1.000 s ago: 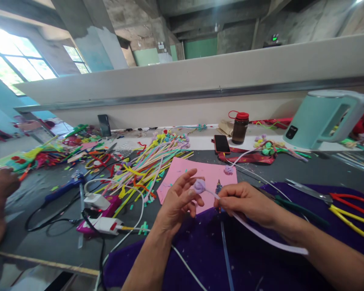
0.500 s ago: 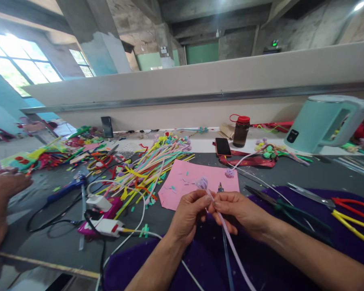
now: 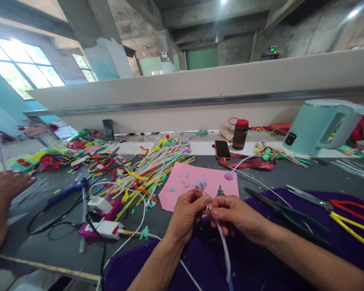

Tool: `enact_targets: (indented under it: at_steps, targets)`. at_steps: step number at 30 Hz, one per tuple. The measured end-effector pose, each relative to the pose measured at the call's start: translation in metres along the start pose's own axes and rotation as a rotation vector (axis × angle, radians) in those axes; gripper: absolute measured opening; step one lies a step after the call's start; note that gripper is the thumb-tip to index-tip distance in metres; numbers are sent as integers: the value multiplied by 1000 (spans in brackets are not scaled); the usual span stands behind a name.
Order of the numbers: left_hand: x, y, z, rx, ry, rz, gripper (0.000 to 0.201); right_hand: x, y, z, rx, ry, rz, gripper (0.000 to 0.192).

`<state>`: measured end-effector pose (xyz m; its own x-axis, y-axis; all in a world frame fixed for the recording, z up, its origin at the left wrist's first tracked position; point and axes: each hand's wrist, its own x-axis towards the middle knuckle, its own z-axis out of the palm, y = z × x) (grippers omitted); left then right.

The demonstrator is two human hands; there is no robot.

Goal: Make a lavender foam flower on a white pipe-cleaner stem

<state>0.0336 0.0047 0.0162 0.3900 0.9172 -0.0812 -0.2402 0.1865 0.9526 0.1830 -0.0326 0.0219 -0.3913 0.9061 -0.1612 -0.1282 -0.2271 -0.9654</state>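
My left hand [image 3: 186, 212] and my right hand [image 3: 235, 214] meet over the purple cloth [image 3: 261, 258], both pinching one pale lilac pipe cleaner [image 3: 223, 246]. Its top end is curled into a small lilac flower bud [image 3: 200, 184] just above my left fingers. The stem hangs down from my right fingers toward me. A pink paper sheet [image 3: 197, 182] with small cuttings lies right behind my hands, and another lilac bud [image 3: 229, 175] sits at its right edge.
A heap of coloured pipe cleaners [image 3: 148, 165] lies left of the sheet, with a glue gun [image 3: 69, 189] and white chargers [image 3: 104, 226] nearer. Pliers [image 3: 279, 206] and scissors [image 3: 327, 200] lie at right. A phone [image 3: 222, 149], bottle [image 3: 239, 133] and kettle [image 3: 320, 127] stand behind. Another person's hand [image 3: 1, 194] is at far left.
My hands have come together on the stem; the left one closed from spread fingers onto it. The stem swung from pointing right to hanging down toward me.
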Motion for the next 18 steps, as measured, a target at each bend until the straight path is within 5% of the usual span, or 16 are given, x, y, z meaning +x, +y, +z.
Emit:
enact_targets:
  at_steps: [5,18]
  targets:
    - [-1,0,-1,13,-41,43,15,2,3,-3,3,-39,-4,19]
    - [4,0,-3,-187,-56,-156,20,2,5,-4,69,-118,35,25]
